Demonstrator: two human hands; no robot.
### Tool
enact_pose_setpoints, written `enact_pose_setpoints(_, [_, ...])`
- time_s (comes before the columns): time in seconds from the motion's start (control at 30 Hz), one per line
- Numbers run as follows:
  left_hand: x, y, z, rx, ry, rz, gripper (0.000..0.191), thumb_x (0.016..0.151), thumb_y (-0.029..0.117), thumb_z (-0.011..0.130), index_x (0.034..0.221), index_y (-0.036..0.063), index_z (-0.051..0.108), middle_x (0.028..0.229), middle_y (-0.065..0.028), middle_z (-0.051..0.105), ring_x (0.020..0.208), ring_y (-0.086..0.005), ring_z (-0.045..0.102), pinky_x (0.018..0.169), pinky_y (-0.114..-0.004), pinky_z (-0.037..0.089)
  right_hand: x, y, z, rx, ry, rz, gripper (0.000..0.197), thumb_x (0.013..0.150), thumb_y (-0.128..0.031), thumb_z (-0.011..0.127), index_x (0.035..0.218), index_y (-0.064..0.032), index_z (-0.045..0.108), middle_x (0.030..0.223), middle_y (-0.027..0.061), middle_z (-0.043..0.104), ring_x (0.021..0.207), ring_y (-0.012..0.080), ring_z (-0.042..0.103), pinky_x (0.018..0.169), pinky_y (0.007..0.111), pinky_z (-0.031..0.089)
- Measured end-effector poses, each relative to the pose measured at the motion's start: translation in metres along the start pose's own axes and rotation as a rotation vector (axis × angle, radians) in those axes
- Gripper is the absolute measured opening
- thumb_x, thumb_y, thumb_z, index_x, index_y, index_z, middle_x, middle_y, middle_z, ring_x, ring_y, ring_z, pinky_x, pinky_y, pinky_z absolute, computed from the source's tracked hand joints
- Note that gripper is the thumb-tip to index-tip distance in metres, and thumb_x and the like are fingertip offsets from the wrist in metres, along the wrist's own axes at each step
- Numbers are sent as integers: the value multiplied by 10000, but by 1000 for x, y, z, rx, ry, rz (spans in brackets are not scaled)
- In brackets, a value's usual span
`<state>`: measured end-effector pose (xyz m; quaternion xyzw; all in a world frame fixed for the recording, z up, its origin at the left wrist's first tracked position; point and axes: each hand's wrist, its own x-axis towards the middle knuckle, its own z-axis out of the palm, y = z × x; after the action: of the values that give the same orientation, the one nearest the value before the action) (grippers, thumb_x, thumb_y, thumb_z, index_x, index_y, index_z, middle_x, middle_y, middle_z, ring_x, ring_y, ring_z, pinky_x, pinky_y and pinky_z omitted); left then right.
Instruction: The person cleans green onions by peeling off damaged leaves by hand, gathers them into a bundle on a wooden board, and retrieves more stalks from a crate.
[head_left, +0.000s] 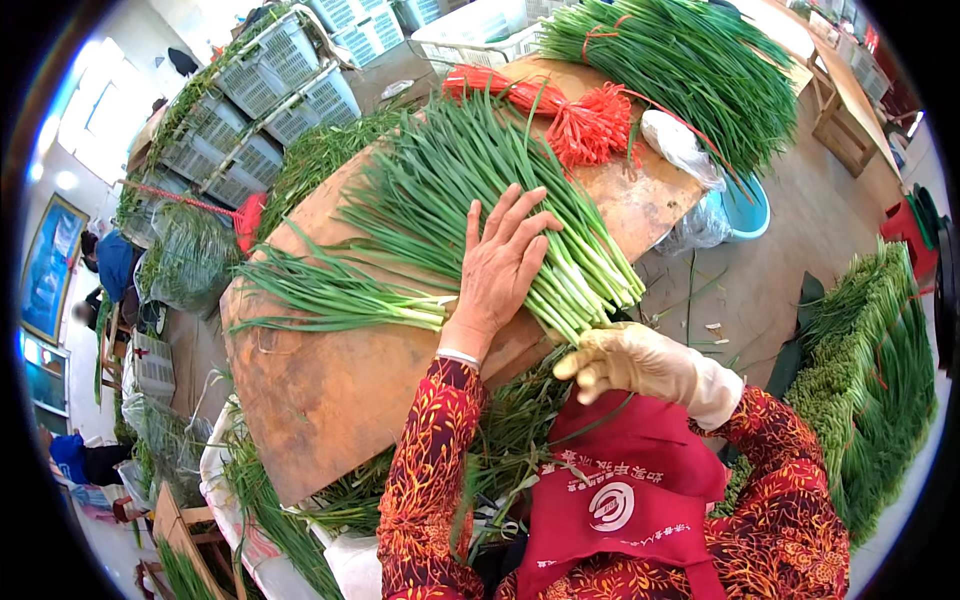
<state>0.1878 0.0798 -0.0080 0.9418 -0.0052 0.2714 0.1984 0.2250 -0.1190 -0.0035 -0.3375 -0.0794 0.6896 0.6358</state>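
Note:
A thick spread of garlic chives (450, 180) lies across a worn wooden board (337, 405), pale stem ends towards me. My bare left hand (502, 251) rests on top of the stems with its fingers apart. Beside the lower stem ends is my right hand (630, 367), in a cream rubber glove, its fingers loosely bent and nothing visible between them. The glove hides a few of the stem tips. Left of my left wrist, a smaller bunch of chives (345, 296) lies apart on the board.
Red plastic ties (592, 124) and large tied chive bundles (675, 75) lie at the far end. A light blue bucket (750, 210) stands on the floor. Stacked greens (862, 397) rise at right. Plastic crates (270, 67) are piled far left; loose trimmings (525, 420) lie below the board.

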Motion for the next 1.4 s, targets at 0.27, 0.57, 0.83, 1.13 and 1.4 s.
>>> enact_pose_setpoints(0.27, [-13, 20, -21, 230, 146, -109, 445, 838, 231, 445, 1245, 100, 319, 1332, -70, 257, 1252, -240, 184, 1022, -416, 89, -60, -34, -20, -703, 333, -165, 363, 836, -324, 486, 1022, -14, 523, 778, 79, 595, 594, 95, 536, 574, 215, 434])
enact_pose_setpoints(0.57, [-88, 93, 0, -453, 324, -575, 667, 813, 252, 516, 1289, -18, 135, 1352, -207, 97, 1264, -303, 95, 1017, -368, 102, 10, -75, -41, -985, 462, -643, 492, 821, -371, 494, 1142, 0, 454, 1041, 101, 545, 954, 156, 502, 807, 245, 386])
enact_pose_setpoints(0.83, [-26, 53, 18, -508, 479, -739, 755, 796, 384, 507, 1276, -45, 112, 1323, -249, 123, 1252, -333, 100, 1020, -378, 98, 79, -81, -22, -1037, 429, -664, 652, 783, -491, 486, 1202, -1, 388, 1127, 153, 503, 1078, 235, 455, 894, 285, 322])
enact_pose_setpoints(1.13, [-17, 23, 26, -474, 284, -662, 671, 836, 439, 401, 1285, -6, 178, 1327, -235, 165, 1249, -324, 144, 1021, -355, 124, 81, -83, -27, -1255, 495, -672, 649, 819, -470, 408, 1203, 50, 352, 1199, 236, 403, 1145, 300, 373, 942, 308, 283])
enact_pose_setpoints(1.4, [-55, 25, -5, -525, 317, -585, 504, 870, 323, 374, 1254, 8, 287, 1323, -181, 235, 1249, -263, 187, 1015, -328, 148, 50, -98, -43, -1468, 570, -786, 572, 815, -482, 416, 1140, -13, 448, 1150, 189, 457, 1080, 304, 429, 896, 329, 333])
